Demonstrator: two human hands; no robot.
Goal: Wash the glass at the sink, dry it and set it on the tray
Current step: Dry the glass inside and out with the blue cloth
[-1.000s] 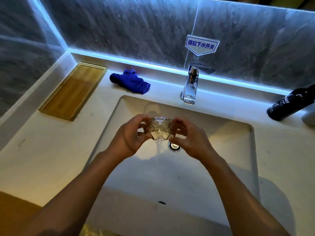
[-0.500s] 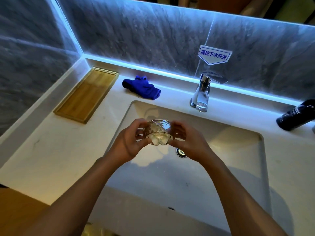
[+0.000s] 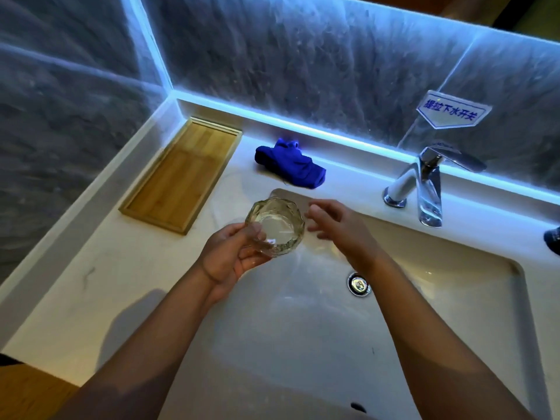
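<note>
Glass (image 3: pixel 274 227), clear and faceted, tilted mouth-up in left hand (image 3: pixel 233 256).

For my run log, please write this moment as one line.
stage: washed, not yet dried | left hand: holds glass over sink | right hand: open, off glass | blue cloth: on counter | tray: bare

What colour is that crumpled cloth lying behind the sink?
The crumpled cloth is deep blue, seen clearly in the head view, on the counter beside the wooden tray.
</note>
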